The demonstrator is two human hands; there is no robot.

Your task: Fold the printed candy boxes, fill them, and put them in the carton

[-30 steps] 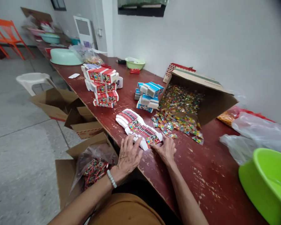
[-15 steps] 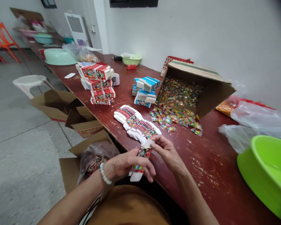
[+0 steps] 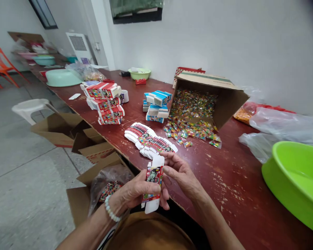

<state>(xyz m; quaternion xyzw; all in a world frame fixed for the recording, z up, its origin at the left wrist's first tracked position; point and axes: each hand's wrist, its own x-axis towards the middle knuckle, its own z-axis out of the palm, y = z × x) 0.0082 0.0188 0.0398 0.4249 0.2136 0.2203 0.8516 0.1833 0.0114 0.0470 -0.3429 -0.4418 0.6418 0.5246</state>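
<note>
My left hand point(image 3: 138, 191) grips a small red printed carton point(image 3: 153, 178) from its left side, thumb across the front and fingers behind. White flaps stick out from the carton's top and bottom. Close to its upper right edge is my right hand point(image 3: 181, 173), thumb and forefinger apart beside the top flap; whether the fingertips touch it I cannot tell. Just beyond the hands, a fanned row of flat printed cartons point(image 3: 148, 139) lies on the dark red table point(image 3: 214, 187).
A tipped cardboard box point(image 3: 231, 104) spills small wrapped candies point(image 3: 193, 130). Red carton bundles point(image 3: 111, 113) and blue carton bundles point(image 3: 158, 99) are stacked behind. A green basin point(image 3: 284, 180) stands at right. Open cardboard boxes point(image 3: 94, 142) sit on the floor at left.
The carton has turned more upright, its front now facing me. My right thumb and forefinger, earlier at the top flap, have spread apart beside it. The camera view has tilted up slightly.
</note>
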